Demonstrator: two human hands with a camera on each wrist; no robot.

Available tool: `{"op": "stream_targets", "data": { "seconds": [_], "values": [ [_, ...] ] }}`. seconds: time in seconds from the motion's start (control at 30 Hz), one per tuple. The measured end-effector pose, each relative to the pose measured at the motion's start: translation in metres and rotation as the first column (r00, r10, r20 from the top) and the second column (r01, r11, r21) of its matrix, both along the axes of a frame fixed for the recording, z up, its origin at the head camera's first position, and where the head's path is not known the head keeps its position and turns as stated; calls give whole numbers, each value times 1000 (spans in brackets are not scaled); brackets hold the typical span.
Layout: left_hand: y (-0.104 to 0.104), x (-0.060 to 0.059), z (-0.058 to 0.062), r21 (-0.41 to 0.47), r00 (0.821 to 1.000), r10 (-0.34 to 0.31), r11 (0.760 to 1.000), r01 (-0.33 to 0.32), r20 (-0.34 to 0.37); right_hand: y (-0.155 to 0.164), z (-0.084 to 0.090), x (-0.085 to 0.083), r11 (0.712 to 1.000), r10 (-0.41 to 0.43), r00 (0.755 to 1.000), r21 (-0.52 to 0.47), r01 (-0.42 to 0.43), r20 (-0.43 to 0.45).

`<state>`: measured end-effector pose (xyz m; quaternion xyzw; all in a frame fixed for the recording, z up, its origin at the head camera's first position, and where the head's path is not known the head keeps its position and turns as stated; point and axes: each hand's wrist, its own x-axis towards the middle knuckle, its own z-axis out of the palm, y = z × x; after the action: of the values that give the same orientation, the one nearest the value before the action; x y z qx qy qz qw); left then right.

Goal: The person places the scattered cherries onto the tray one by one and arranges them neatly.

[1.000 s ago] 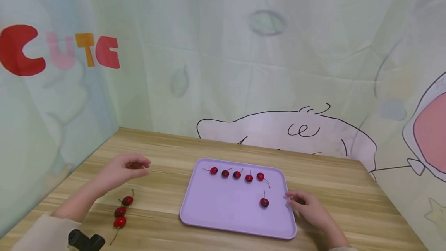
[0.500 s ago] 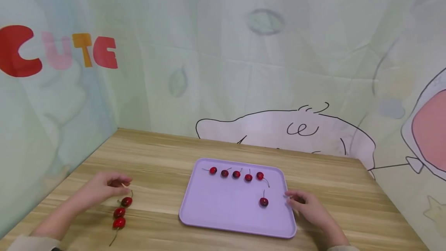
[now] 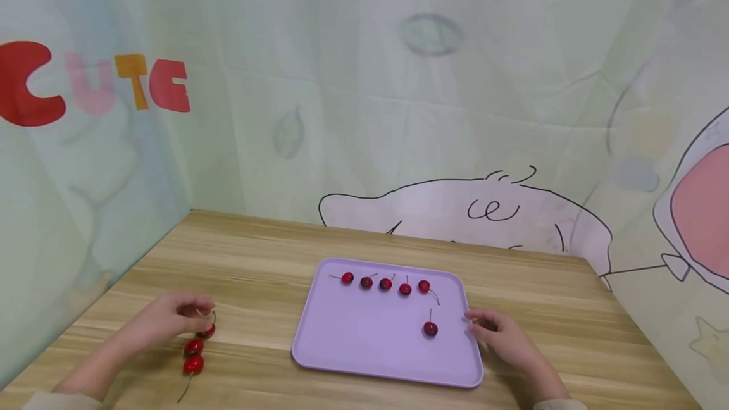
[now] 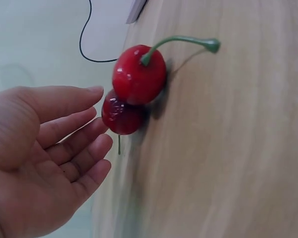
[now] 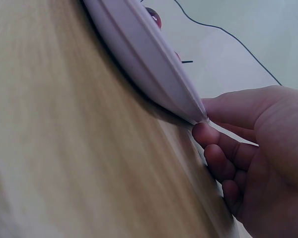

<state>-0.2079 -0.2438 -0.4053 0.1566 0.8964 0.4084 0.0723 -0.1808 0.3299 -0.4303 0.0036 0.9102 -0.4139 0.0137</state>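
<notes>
On the left of the table, three red cherries with stems lie in a line. My left hand (image 3: pixel 171 318) is at the far end of that line, its thumb and fingertips beside the farthest cherry (image 3: pixel 207 332) and partly covering it. In the left wrist view, a gap shows between thumb and fingers of the left hand (image 4: pixel 54 144); the nearest cherry (image 4: pixel 139 74) and the middle cherry (image 4: pixel 121 115) are just past the fingertips. My right hand (image 3: pixel 504 337) pinches the right rim of the purple tray (image 3: pixel 364 340) between thumb and index finger.
Several cherries (image 3: pixel 385 284) form a row along the tray's far side, and a single cherry (image 3: pixel 430 329) lies toward its right. A printed curtain (image 3: pixel 364 112) stands behind the wooden table (image 3: pixel 256 334) and along both sides.
My left hand has moved left and down, from beyond the cherry line to its farthest cherry. The right hand stays at the tray's rim, and the tray's cherries keep their places.
</notes>
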Motion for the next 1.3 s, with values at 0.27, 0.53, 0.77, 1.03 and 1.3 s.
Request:
{"op": "stream_targets", "data": {
  "seconds": [0.27,0.53,0.77,1.03,1.3],
  "values": [
    [1,0,-8,0,1000,16,1000,-16,-1,2,0,0,999,40,999,-10,-40,-19],
    [3,-1,-8,-35,996,76,997,-74,36,3,-2,2,998,54,998,-24,-54,-24],
    [4,-2,-9,-57,996,89,995,-87,29,5,-3,1,996,79,996,-41,-80,-31],
    [6,-2,-1,-16,995,94,996,-93,43,3,-1,2,996,78,996,-37,-79,-35],
    [23,-3,16,-63,993,111,992,-113,-34,3,0,3,997,75,997,-31,-76,-36]
  ]
}}
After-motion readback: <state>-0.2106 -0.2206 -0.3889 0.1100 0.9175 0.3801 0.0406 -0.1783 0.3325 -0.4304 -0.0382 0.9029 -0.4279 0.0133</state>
